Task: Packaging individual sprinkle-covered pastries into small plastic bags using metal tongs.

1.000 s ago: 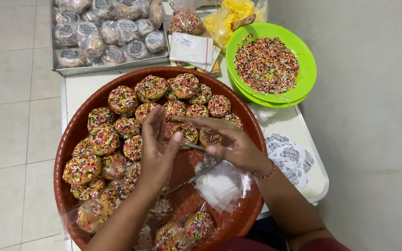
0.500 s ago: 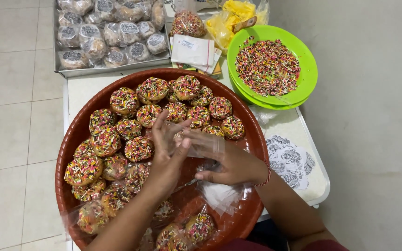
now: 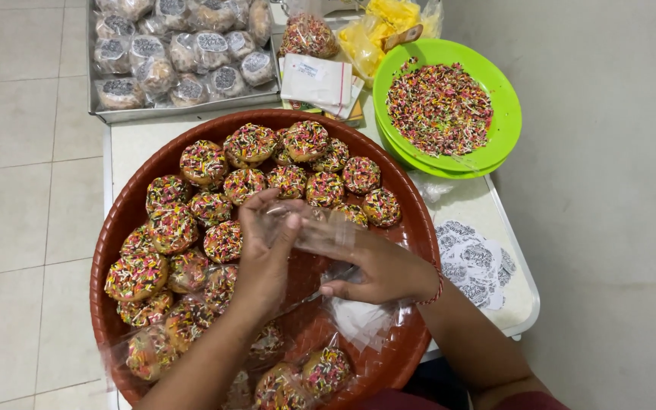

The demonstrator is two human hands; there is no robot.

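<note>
Both hands, left hand (image 3: 263, 254) and right hand (image 3: 377, 266), grip a clear bag (image 3: 320, 231), opening it; next, a donut (image 3: 223, 241) must go in.

Glossy clear plastic bag (image 3: 316, 231); woven brown plastic basket (image 3: 389, 364) (matt, ribbed); shiny green plastic plate (image 3: 504, 121); dull metal tray (image 3: 184, 110).

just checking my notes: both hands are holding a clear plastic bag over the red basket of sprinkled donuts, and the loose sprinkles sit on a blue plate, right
Not quite: the plate holding the loose sprinkles is green, not blue, as the head view shows. The rest holds: the left hand and right hand hold a clear plastic bag over the red basket of sprinkled donuts.
</note>
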